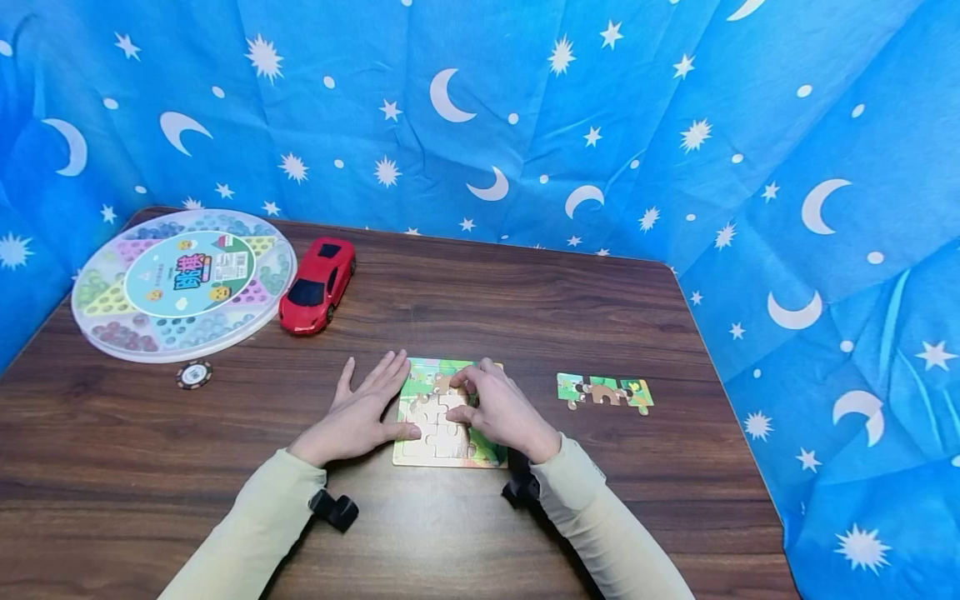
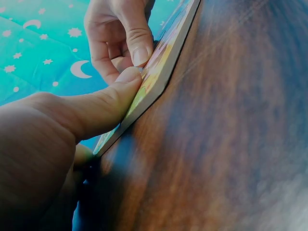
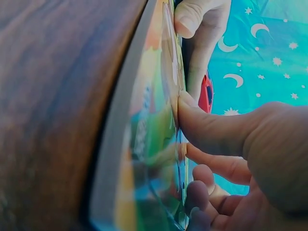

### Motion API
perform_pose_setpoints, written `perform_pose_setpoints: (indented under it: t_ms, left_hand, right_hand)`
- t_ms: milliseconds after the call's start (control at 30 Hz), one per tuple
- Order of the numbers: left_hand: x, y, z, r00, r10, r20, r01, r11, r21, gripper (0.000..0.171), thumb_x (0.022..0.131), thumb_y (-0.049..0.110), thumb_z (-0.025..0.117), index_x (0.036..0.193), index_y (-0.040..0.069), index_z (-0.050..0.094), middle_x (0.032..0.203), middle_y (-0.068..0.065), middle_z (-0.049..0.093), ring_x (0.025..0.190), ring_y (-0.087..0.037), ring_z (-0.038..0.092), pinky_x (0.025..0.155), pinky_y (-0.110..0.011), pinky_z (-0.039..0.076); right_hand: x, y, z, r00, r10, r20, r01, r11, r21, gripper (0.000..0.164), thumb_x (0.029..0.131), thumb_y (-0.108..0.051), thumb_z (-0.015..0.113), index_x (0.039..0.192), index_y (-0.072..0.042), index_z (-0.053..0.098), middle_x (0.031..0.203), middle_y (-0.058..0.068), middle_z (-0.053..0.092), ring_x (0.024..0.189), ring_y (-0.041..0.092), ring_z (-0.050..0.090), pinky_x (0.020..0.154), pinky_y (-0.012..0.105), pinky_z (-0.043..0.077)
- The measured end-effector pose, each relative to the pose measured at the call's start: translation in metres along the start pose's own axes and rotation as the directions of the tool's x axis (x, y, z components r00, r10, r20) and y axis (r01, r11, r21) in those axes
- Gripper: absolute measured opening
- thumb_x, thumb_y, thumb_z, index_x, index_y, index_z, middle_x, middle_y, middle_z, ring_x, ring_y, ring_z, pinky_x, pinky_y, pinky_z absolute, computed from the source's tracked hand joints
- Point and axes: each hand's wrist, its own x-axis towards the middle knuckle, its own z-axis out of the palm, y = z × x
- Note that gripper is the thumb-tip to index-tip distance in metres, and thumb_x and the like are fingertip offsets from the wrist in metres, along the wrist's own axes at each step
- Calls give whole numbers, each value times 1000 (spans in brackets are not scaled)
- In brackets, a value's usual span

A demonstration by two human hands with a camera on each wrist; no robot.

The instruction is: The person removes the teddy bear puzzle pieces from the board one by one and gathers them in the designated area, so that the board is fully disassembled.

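Note:
A jigsaw puzzle board [image 1: 450, 458] lies flat on the table between the two hands. My left hand [image 1: 360, 421] rests at its left side with fingers spread, the thumb laid on the pieces near the lower left. My right hand [image 1: 510, 408] is over the board's right part, where thumb and curled index finger pinch at a puzzle piece [image 1: 442, 385] among the upper pieces; the palm hides some of the board. In the right wrist view the right thumb [image 3: 211, 125] touches the edge of the pieces. Right of the board lie joined puzzle pieces [image 1: 604, 392] in a row.
A round Chinese checkers set [image 1: 187, 283] stands at the table's back left, beside a red toy car [image 1: 317, 286]. A poker chip [image 1: 194, 374] lies in front of the set. Blue cloth [image 1: 525, 125] with moons and stars hangs behind and at the sides.

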Motion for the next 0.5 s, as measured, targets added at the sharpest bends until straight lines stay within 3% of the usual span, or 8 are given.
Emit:
perform_pose_setpoints:
  t_ms: [233,367,500]
  left_hand:
    - [0,-1,1,1000,6,-10,-6,1000,9,101,83,58,67,153,2,23,161,-13,15,148,-29,9,109,-63,-12]
    - [-1,-1,1,1000,6,-10,-6,1000,3,100,83,57,68,153,2,23,161,-13,15,148,-29,9,109,-63,-12]
    - [0,0,1,1000,8,-12,-8,1000,-1,101,82,57,68,153,1,23,161,-13,15,148,-29,9,109,-63,-12]
  right_hand:
    - [0,-2,1,996,-79,45,81,996,-43,41,88,-24,73,127,-12,65,96,1,57,80,12,48,69,31,40]
    - [-1,-4,3,991,-120,61,121,993,-15,31,90,-18,71,121,-13,68,92,-3,60,83,12,47,72,31,39]
    - [0,-7,4,992,-109,60,109,994,-4,25,90,-21,71,114,-14,70,90,-5,60,83,11,46,72,30,40]
